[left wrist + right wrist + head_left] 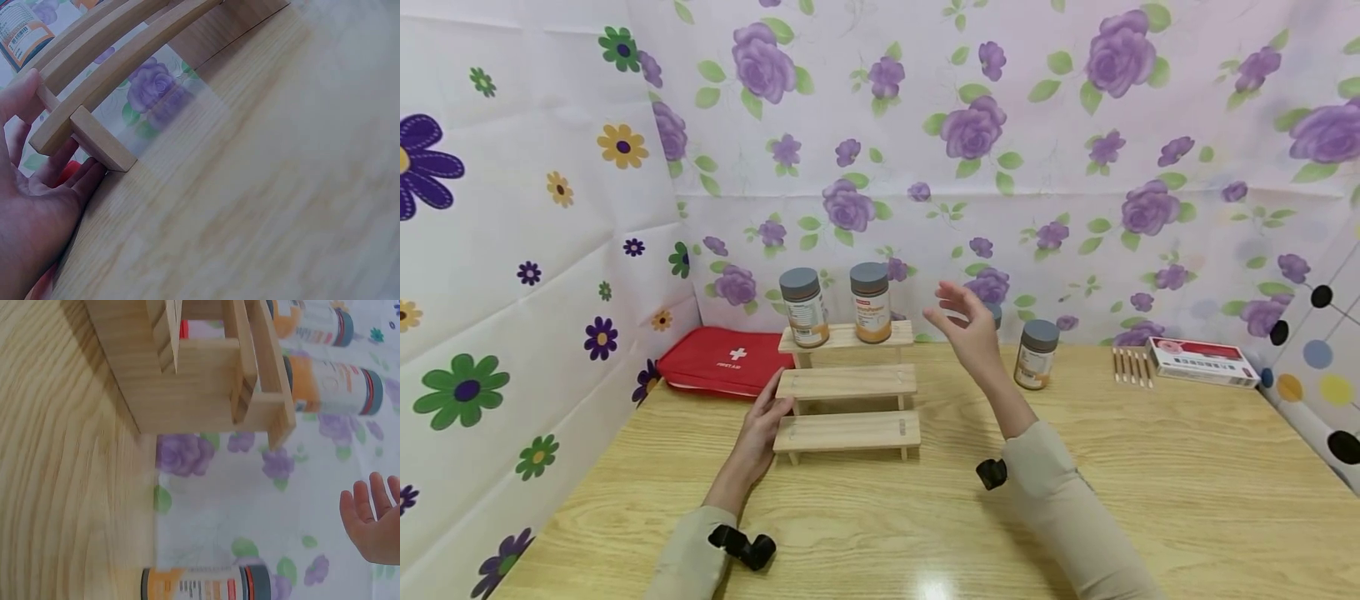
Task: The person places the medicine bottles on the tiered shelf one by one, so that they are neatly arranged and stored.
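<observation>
A three-step wooden rack (847,431) stands on the table. Two jars with grey lids, a left jar (805,308) and a right jar (871,304), stand upright on its top step. My left hand (762,429) holds the rack's left side; in the left wrist view its thumb lies at a step's end and the fingers reach round the side support (103,140). To the right of the rack my right hand (967,333) is raised with fingers apart, holding nothing. Behind it a jar (995,313) is mostly hidden. Another jar (1036,357) stands further right.
A red first-aid pouch (722,360) lies left behind the rack, close to the left hand. At the back right are several cotton swabs (1132,367) and a white and red box (1204,362). Flower-patterned cloth (917,150) hangs behind the table.
</observation>
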Action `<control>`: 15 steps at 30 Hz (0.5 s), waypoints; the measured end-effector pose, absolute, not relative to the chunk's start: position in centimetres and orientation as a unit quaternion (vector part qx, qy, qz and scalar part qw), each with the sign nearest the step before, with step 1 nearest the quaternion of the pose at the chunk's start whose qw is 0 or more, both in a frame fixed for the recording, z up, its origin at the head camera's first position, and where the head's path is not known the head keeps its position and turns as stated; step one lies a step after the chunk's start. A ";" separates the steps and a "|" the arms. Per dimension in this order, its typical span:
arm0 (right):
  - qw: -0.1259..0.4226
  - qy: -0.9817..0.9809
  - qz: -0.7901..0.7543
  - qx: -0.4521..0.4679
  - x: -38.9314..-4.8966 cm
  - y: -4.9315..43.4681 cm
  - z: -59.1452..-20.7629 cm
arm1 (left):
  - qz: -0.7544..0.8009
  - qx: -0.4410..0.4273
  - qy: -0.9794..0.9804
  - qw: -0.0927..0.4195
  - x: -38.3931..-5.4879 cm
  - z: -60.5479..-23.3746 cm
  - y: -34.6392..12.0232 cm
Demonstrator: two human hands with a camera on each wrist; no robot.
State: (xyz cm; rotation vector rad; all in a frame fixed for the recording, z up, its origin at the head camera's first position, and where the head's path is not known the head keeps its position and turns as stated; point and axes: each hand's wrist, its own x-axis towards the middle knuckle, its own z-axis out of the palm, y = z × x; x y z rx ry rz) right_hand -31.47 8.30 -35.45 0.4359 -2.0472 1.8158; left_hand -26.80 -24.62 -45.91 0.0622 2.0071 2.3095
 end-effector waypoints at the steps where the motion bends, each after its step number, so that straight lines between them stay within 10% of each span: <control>1: 0.187 -0.727 0.643 0.151 -31.4 8.8 -35.6 | 0.754 0.017 0.655 0.040 -26.8 -45.9 -24.6; 15: 0.212 -0.719 0.660 0.048 -30.0 16.0 -34.9 | 0.753 0.017 0.656 0.041 -26.7 -45.7 -24.4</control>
